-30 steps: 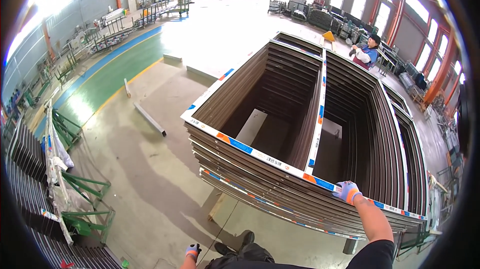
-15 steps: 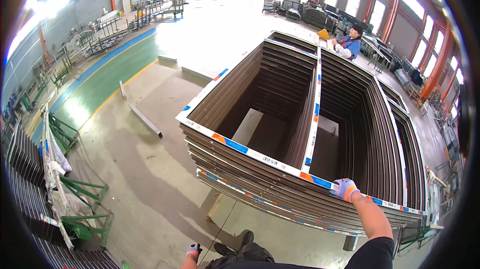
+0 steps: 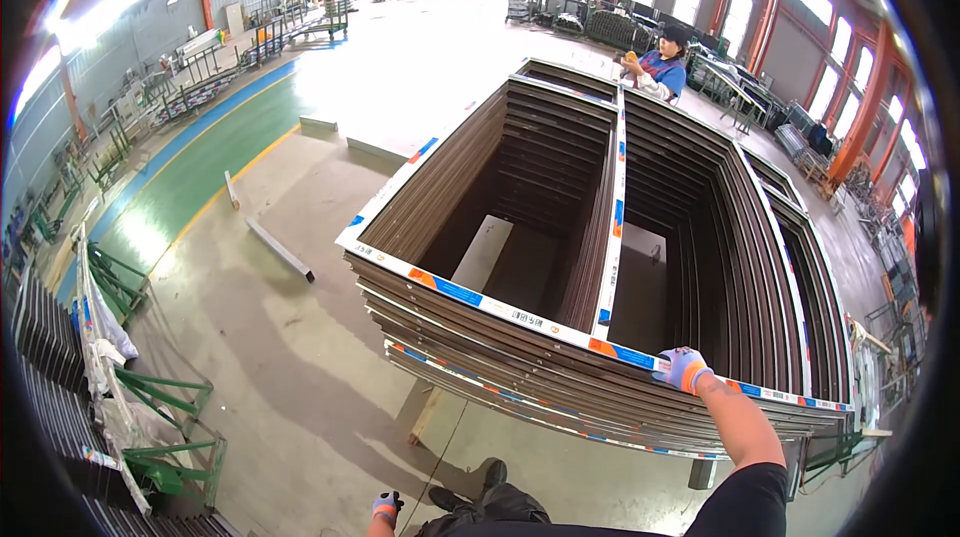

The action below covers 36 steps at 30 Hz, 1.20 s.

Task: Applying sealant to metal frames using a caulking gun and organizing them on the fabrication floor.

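A tall stack of dark brown window or door frames (image 3: 470, 322) stands before me. The topmost frame (image 3: 517, 315) carries white protective tape with blue and orange patches, and a bar divides its opening. My right hand (image 3: 686, 370), in a lavender and orange glove, is closed over the near bar of that top frame, right of the divider. Low by my legs hangs my left hand (image 3: 386, 508), gloved alike with dark fingertips. Its fingers are curled, and whatever they might hold is too small to make out.
Across the stack stands a co-worker (image 3: 664, 67) in blue, with something yellow at the hands. Green metal racks (image 3: 165, 387) with more dark frames are at the left. A loose metal profile (image 3: 280, 249) lies on the floor. Orange columns (image 3: 862, 127) rise at the right.
The view has turned slightly, so the stack sits a little further left. The co-worker's yellow item shows smaller and nearer their body. My right hand keeps its hold; my left stays low.
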Each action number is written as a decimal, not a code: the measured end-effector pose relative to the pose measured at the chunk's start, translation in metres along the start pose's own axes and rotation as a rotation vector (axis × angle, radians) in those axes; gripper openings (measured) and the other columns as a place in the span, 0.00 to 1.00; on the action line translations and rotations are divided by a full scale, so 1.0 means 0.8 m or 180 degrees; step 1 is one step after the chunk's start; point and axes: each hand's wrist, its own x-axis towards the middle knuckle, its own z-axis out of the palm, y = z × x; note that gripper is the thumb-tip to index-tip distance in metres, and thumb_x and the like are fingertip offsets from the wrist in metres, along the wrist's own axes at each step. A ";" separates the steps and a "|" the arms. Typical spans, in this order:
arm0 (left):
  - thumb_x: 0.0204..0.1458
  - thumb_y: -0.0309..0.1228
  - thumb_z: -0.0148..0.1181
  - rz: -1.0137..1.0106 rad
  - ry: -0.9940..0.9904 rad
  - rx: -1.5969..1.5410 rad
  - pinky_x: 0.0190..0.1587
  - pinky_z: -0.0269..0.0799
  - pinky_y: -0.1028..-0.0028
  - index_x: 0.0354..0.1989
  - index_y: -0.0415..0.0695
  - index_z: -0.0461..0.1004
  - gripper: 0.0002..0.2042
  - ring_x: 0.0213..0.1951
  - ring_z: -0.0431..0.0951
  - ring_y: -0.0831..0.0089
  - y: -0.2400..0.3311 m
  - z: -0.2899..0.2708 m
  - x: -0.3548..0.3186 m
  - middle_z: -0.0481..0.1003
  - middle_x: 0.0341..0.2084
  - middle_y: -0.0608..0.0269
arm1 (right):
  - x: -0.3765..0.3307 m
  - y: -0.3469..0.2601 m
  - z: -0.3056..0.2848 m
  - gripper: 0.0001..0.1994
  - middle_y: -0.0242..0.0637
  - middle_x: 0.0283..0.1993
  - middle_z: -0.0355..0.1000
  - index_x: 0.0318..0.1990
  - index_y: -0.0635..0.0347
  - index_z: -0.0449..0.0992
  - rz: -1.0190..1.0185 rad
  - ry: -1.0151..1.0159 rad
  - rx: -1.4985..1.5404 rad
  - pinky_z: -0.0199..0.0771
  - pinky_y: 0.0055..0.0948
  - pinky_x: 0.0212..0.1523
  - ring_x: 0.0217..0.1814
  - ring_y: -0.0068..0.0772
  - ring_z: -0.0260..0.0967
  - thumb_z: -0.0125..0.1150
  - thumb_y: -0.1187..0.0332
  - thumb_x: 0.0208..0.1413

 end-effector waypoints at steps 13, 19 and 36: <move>0.53 0.35 0.61 0.0013 0.0058 -0.0101 0.21 0.64 0.69 0.36 0.44 0.75 0.09 0.20 0.74 0.67 -0.002 0.007 -0.001 0.77 0.21 0.56 | -0.003 -0.003 0.000 0.24 0.44 0.45 0.78 0.50 0.49 0.78 0.0012 0.0045 -0.0023 0.73 0.39 0.54 0.50 0.46 0.75 0.61 0.45 0.51; 0.55 0.32 0.58 0.0012 0.0098 0.0055 0.24 0.70 0.70 0.41 0.40 0.76 0.10 0.26 0.81 0.63 0.000 0.007 0.000 0.79 0.30 0.58 | -0.001 -0.001 0.000 0.25 0.44 0.44 0.78 0.49 0.49 0.78 0.0031 -0.0019 -0.0049 0.73 0.39 0.54 0.49 0.46 0.75 0.61 0.44 0.51; 0.53 0.35 0.60 0.0087 0.0139 -0.0045 0.23 0.65 0.69 0.34 0.43 0.76 0.08 0.21 0.76 0.68 0.003 0.014 -0.005 0.76 0.20 0.60 | 0.000 -0.002 -0.002 0.27 0.44 0.47 0.78 0.51 0.49 0.77 0.0013 -0.0082 -0.0147 0.74 0.39 0.53 0.50 0.47 0.76 0.59 0.41 0.51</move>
